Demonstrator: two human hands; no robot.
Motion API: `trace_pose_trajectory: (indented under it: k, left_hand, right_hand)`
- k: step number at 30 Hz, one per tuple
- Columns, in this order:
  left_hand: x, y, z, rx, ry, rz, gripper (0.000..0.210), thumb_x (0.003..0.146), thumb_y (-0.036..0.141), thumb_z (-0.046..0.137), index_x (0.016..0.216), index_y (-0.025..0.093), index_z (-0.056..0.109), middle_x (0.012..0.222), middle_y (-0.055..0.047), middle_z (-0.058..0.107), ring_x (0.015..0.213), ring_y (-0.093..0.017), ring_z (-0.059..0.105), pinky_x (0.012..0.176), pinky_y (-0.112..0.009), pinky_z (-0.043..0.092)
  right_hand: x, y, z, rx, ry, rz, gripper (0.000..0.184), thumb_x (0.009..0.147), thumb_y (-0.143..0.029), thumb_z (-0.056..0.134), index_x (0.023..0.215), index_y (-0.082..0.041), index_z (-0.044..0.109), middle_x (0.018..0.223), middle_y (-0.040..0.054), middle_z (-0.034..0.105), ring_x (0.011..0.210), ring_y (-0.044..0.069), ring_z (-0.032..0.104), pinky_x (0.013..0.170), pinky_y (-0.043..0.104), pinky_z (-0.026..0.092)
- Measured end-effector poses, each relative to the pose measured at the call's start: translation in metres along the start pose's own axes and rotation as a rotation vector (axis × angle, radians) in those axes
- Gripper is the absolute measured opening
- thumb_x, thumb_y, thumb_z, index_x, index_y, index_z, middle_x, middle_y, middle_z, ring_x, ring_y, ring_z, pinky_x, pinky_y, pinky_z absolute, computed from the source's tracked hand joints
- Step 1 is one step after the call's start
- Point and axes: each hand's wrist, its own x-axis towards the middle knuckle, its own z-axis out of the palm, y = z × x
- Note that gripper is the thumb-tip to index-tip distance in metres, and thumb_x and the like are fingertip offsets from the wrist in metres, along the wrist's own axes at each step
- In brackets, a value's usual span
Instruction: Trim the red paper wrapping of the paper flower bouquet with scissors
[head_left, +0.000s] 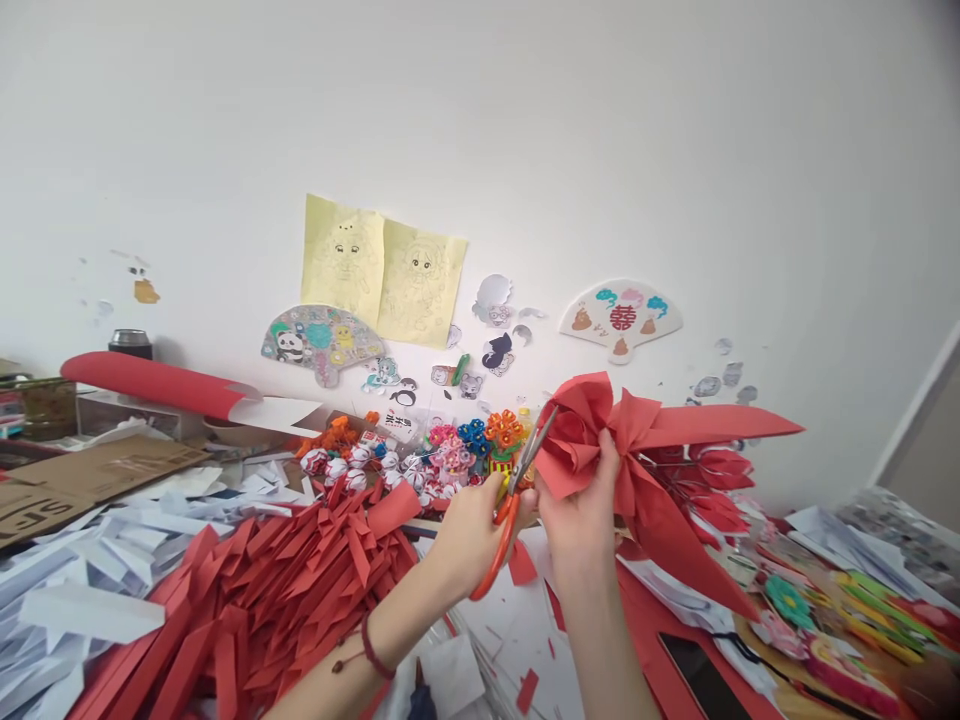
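My left hand (476,530) is closed around the orange handles of a pair of scissors (504,520). The blades point up and lie against the edge of a red folded-paper flower (581,430). My right hand (589,500) grips this flower from below, thumb on its front, fingers mostly hidden behind it. Long pointed red paper strips (697,425) spread out to the right of the flower. Whether the blades are closed on the paper I cannot tell.
Heaps of red paper strips (292,590) and white paper strips (97,580) fill the left. Small craft flowers (450,450) stand along the wall. A red paper roll (157,380) lies back left. A phone (701,675) and colourful trinkets (787,600) lie at right.
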Motion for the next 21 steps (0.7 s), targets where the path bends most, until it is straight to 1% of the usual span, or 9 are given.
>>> trace_pose_trajectory:
  k: [3,5,8,11,15,21]
  left_hand:
    - [0.001,0.0,-0.002,0.029,-0.007,-0.02,0.032,0.093,0.045,0.043,0.072,0.023,0.036,0.058,0.006,0.043,0.051,-0.012,0.035,0.053,-0.024,0.023]
    - [0.001,-0.001,-0.002,0.044,-0.004,-0.027,0.033,0.093,0.046,0.043,0.07,0.022,0.035,0.056,0.006,0.041,0.05,-0.011,0.033,0.053,-0.024,0.023]
    - [0.002,-0.003,-0.001,0.059,-0.004,-0.031,0.035,0.092,0.047,0.044,0.069,0.022,0.035,0.054,0.007,0.038,0.05,-0.011,0.03,0.052,-0.024,0.021]
    - [0.002,-0.004,-0.002,0.065,-0.002,-0.034,0.036,0.092,0.048,0.044,0.068,0.022,0.034,0.054,0.007,0.038,0.05,-0.011,0.029,0.052,-0.024,0.021]
    - [0.002,-0.003,-0.003,0.074,-0.01,-0.049,0.037,0.091,0.048,0.045,0.067,0.022,0.034,0.052,0.007,0.036,0.049,-0.01,0.028,0.052,-0.024,0.021]
    - [0.003,-0.004,-0.004,0.067,-0.01,-0.031,0.04,0.091,0.05,0.045,0.065,0.021,0.034,0.052,0.007,0.035,0.049,-0.01,0.028,0.051,-0.024,0.02]
  right_hand:
    - [-0.003,-0.008,0.005,0.422,0.203,0.092,0.04,0.078,-0.056,0.058,0.104,-0.025,0.063,0.106,0.003,0.07,0.107,0.021,0.063,0.088,0.036,0.055]
    - [-0.004,-0.011,0.008,0.625,0.285,0.157,0.034,0.076,-0.05,0.065,0.098,-0.024,0.065,0.097,0.0005,0.071,0.098,0.018,0.066,0.084,0.032,0.056]
    - [-0.004,-0.012,0.01,0.676,0.289,0.162,0.032,0.076,-0.045,0.067,0.101,-0.025,0.066,0.097,-0.0016,0.072,0.093,0.015,0.066,0.082,0.028,0.057]
    - [-0.004,-0.012,0.009,0.657,0.294,0.182,0.036,0.077,-0.047,0.066,0.106,-0.025,0.065,0.101,-0.0005,0.072,0.093,0.015,0.066,0.08,0.028,0.058]
    - [-0.004,-0.015,0.011,0.673,0.308,0.203,0.034,0.078,-0.046,0.065,0.104,-0.023,0.066,0.102,0.0013,0.071,0.093,0.016,0.066,0.077,0.029,0.059]
    - [-0.004,-0.017,0.013,0.727,0.299,0.154,0.03,0.079,-0.041,0.066,0.105,-0.025,0.066,0.108,-0.0019,0.071,0.098,0.013,0.066,0.083,0.026,0.056]
